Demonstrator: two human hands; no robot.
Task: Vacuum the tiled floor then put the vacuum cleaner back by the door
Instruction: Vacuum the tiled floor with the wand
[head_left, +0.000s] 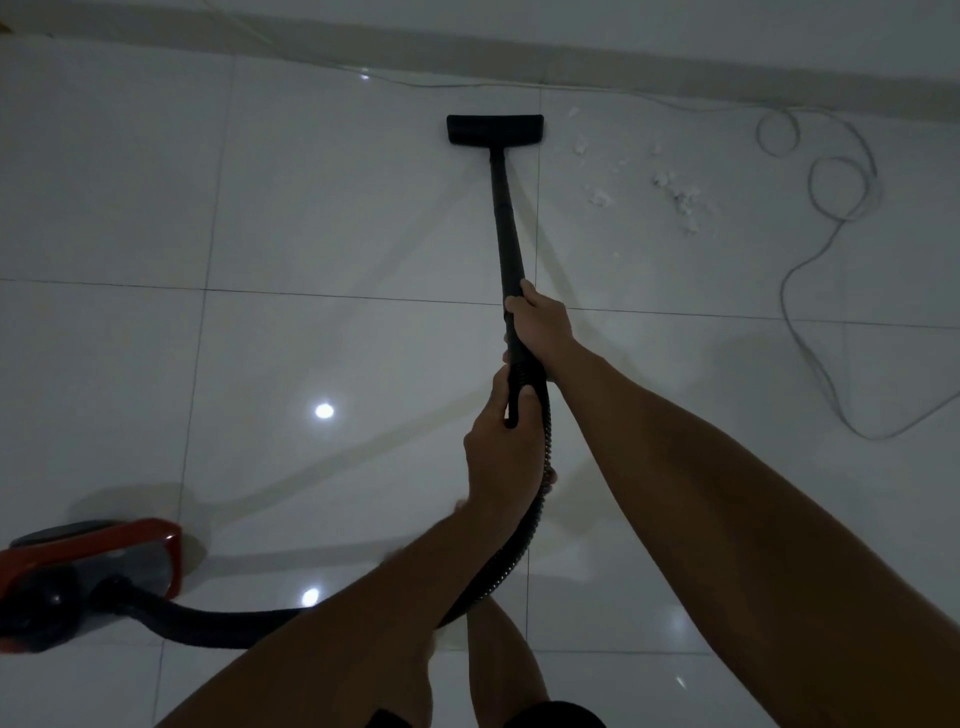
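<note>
A black vacuum wand (505, 218) runs from my hands to its flat floor head (494, 130), which sits on the glossy white tiled floor (322, 197) near the far wall. My right hand (540, 325) grips the wand's lower end. Just below it, my left hand (498, 441) grips the curved handle where the ribbed black hose (524, 540) begins. The hose loops back left to the red canister body (88, 577) at the bottom left. White scraps of debris (675, 195) lie on the tiles to the right of the floor head.
A pale cable (826, 187) lies in loops at the right and trails along the wall base (519, 62). My bare legs (498, 670) show at the bottom edge.
</note>
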